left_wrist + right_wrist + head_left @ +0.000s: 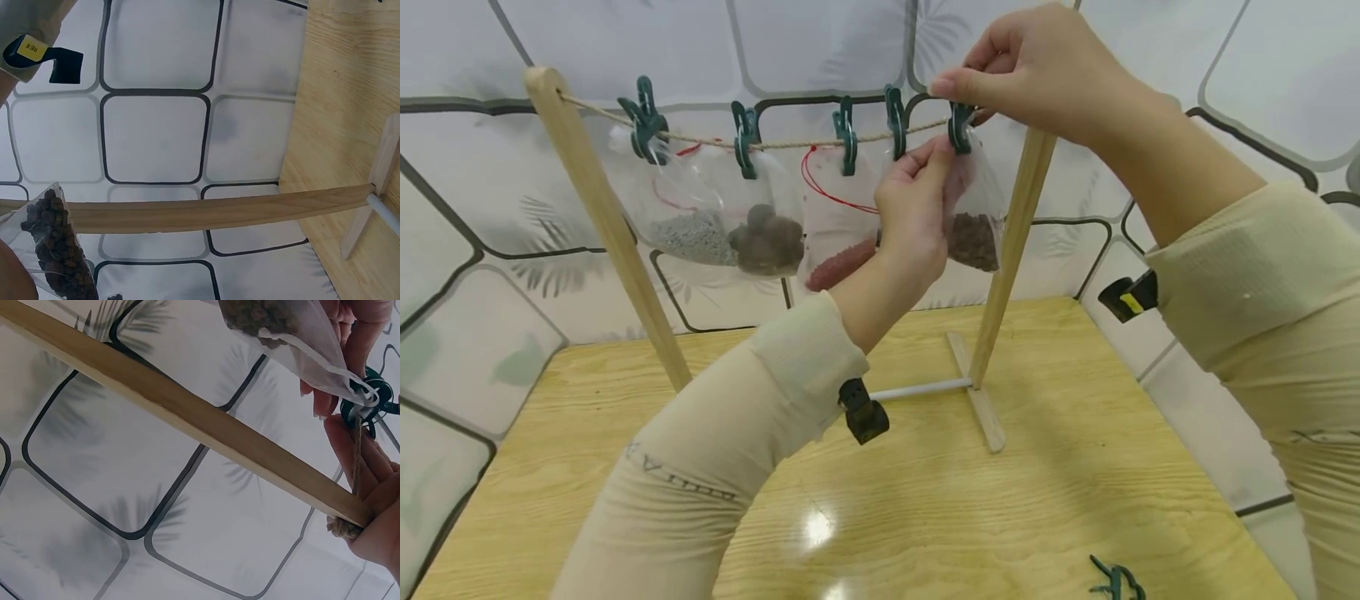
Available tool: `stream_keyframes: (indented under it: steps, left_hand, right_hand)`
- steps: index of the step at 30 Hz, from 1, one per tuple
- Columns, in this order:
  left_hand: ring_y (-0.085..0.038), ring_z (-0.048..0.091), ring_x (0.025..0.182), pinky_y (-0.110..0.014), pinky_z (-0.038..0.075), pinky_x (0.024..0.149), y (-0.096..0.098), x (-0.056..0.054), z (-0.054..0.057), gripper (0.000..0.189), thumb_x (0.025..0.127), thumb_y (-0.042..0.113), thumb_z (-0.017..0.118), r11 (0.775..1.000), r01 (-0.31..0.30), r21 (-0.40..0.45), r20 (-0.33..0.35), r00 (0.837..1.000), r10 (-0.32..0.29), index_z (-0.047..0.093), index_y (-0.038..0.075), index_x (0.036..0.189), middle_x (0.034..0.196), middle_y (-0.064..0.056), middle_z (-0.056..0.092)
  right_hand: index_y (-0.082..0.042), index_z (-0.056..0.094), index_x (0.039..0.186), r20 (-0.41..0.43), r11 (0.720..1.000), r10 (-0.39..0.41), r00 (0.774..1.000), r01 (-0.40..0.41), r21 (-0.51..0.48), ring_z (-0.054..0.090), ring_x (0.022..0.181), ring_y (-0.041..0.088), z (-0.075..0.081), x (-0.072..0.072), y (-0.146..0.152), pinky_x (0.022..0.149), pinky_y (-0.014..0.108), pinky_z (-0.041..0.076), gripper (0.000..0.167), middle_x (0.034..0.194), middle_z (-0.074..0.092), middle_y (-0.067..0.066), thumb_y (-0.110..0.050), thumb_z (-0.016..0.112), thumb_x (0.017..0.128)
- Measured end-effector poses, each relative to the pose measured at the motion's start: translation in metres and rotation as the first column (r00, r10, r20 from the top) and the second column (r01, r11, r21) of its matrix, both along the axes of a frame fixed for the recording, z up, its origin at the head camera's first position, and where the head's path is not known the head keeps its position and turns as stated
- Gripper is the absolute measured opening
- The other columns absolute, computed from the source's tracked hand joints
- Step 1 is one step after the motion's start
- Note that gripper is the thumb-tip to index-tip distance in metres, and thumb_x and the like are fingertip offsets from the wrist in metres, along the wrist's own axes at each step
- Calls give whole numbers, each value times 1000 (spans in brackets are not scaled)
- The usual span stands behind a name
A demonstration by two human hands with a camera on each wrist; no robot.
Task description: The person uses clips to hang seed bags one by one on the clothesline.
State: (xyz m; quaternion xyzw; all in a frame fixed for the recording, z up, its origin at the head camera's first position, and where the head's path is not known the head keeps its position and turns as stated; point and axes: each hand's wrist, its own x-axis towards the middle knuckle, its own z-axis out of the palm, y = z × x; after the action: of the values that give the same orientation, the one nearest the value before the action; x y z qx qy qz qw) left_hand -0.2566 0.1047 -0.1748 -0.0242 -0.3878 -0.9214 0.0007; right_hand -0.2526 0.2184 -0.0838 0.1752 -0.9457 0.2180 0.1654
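A rope (696, 139) strung between two wooden posts carries several dark green clips. At its right end my right hand (1048, 79) pinches the top of a green clip (959, 132), also seen in the right wrist view as a green clip (365, 403). Below that clip hangs a clear bag (976, 237) of dark brown chunks, its contents close up in the left wrist view as brown pieces (55, 247). My left hand (913, 208) holds the bag's upper edge just under the clip, thumb and fingers together. The left fingertips are partly hidden in the head view.
Left along the rope hang bags of grey granules (688, 237), brownish round lumps (767, 242) and reddish material (842, 265), the last with a red cord (831, 197). The right post (1018, 225) stands close beside the hands. Another green clip (1116, 579) lies on the table (1037, 500).
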Motion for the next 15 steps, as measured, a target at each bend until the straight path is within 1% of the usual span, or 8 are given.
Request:
stream_keyframes:
  steps: [3, 5, 7, 9, 12, 13, 14, 15]
  left_hand:
    - [-3, 60, 70, -19, 54, 73, -4, 1, -2, 22, 89, 8, 65, 996, -28, -81, -39, 999, 24, 65, -6, 105, 80, -3, 65]
    - [-3, 61, 70, -18, 54, 73, -6, 1, -3, 20, 88, 9, 66, 992, -46, -117, -62, 997, 39, 66, -5, 102, 81, -4, 66]
    - [-3, 61, 70, -17, 53, 72, -9, 1, -3, 20, 88, 11, 67, 990, -47, -130, -73, 997, 37, 67, -4, 101, 82, -3, 67]
    - [-3, 60, 70, -16, 52, 70, -11, 1, -3, 20, 88, 12, 68, 989, -44, -143, -68, 997, 35, 68, -3, 101, 81, -1, 67]
    - [-3, 59, 70, -17, 51, 69, -14, 2, -4, 22, 88, 13, 68, 986, -43, -163, -52, 998, 35, 70, -2, 103, 81, 2, 66]
    - [-4, 59, 71, -17, 51, 70, -15, 3, -5, 22, 88, 13, 68, 986, -42, -163, -43, 998, 35, 70, -1, 104, 82, 2, 66]
    - [-4, 60, 72, -18, 52, 72, -16, 4, -6, 22, 88, 13, 68, 987, -40, -158, -33, 999, 36, 70, -1, 105, 84, 1, 67]
    - [-5, 61, 74, -18, 53, 74, -18, 5, -7, 22, 88, 12, 67, 988, -37, -148, -24, 999, 34, 70, 0, 106, 87, -1, 68]
  right_hand:
    - [-8, 67, 102, 1, 999, 16, 1000, -16, 42, 56, 72, 12, 2, 1, 0, 65, 27, 38, 43, 69, 61, -18, -48, 60, 89]
    - [-8, 67, 102, 14, 997, 23, 1000, -24, 69, 53, 72, 14, 4, 1, 0, 65, 27, 38, 42, 69, 61, -17, -47, 60, 89]
    - [-8, 68, 103, 34, 995, 25, 999, -29, 94, 54, 73, 14, 7, -2, 2, 66, 27, 39, 42, 71, 61, -17, -47, 60, 90]
    - [-10, 68, 104, 60, 992, 20, 998, -27, 120, 56, 77, 14, 8, -10, 6, 69, 26, 41, 41, 76, 65, -14, -48, 60, 89]
    - [-13, 69, 105, 105, 991, 26, 994, -40, 131, 58, 82, 16, 10, -25, 17, 74, 30, 42, 43, 87, 70, -4, -51, 62, 86]
    - [-14, 70, 102, 112, 993, 61, 992, -71, 89, 60, 82, 17, 9, -32, 23, 74, 27, 43, 38, 88, 70, 1, -48, 65, 86]
    - [-14, 70, 102, 127, 995, 68, 990, -77, 68, 62, 83, 17, 10, -37, 27, 78, 28, 46, 39, 91, 70, 3, -48, 66, 85]
    - [-15, 70, 102, 133, 996, 72, 989, -78, 46, 62, 83, 17, 10, -40, 31, 78, 29, 46, 39, 92, 70, 5, -49, 66, 84]
